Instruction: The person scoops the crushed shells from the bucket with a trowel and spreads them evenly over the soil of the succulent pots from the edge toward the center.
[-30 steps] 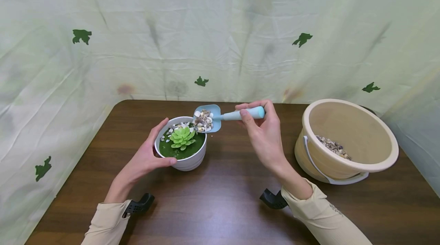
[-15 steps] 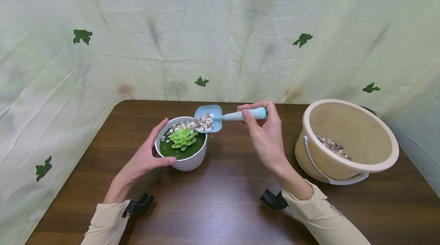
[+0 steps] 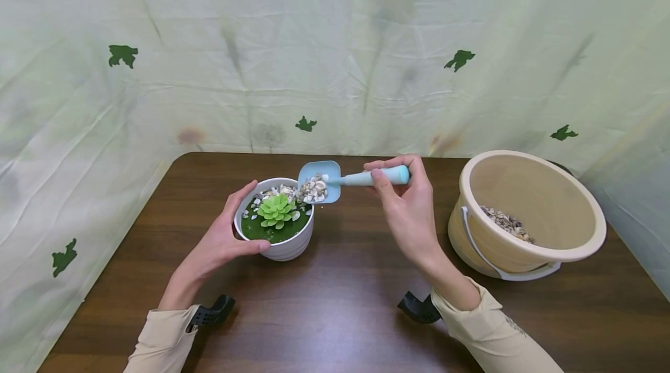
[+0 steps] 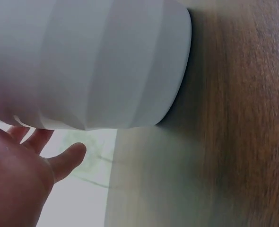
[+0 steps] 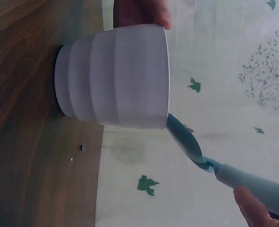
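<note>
My left hand [image 3: 225, 233] holds a white ribbed flower pot [image 3: 290, 249], thumb at the near rim and forefinger along the far left side. The pot stands upright on the table. Inside it, a light green succulent [image 3: 276, 210] sits in green moss-like cover, with small shells or pebbles [image 3: 282, 189] along the back. With my right hand [image 3: 408, 210] I grip the pale blue handle of a small shovel [image 3: 377, 177]. Its blade holds a heap of the same small pieces [image 3: 314, 188]. In the right wrist view the blade [image 5: 184, 139] tilts down, its tip right at the pot's rim.
A cream bucket [image 3: 544, 256] with a grey-white handle stands at the right, small shells or pebbles [image 3: 506, 224] in its bottom. Two tiny bits [image 5: 82, 148] lie on the brown table [image 3: 324, 303] beside the pot. A pale leaf-patterned curtain [image 3: 335, 59] hangs behind.
Some shells or pebbles have slid off the blade into the pot, at the back and right of the succulent. The shovel has shifted slightly right; my left hand stays on the pot.
</note>
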A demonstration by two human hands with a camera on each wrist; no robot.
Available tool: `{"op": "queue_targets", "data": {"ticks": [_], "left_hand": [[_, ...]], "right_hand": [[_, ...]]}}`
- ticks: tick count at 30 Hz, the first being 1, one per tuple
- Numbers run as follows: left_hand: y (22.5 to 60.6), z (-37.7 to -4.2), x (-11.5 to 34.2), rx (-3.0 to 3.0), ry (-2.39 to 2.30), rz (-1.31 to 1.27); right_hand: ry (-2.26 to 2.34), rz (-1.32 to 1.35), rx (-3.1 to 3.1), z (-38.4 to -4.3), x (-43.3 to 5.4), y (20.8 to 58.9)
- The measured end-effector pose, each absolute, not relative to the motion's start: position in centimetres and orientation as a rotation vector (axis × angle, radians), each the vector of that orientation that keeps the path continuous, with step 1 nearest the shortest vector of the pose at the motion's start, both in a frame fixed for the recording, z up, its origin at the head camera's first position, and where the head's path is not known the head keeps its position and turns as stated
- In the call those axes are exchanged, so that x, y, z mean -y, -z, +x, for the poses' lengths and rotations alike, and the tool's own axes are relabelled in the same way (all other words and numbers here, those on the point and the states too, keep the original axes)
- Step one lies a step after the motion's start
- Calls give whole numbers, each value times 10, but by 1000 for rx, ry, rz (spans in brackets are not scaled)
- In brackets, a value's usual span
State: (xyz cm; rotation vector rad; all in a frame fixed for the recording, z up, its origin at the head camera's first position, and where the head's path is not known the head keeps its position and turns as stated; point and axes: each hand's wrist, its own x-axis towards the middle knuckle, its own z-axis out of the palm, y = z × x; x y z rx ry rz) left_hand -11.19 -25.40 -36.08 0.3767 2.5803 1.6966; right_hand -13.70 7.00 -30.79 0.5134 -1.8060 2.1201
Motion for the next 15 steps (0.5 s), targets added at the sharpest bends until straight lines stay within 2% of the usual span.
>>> {"op": "queue_targets", "data": {"ticks": [15], "left_hand": [[360,-111,255,-2494,-1760,364]], "right_hand": [[-2053,555,1812,-135,-69,307]]}}
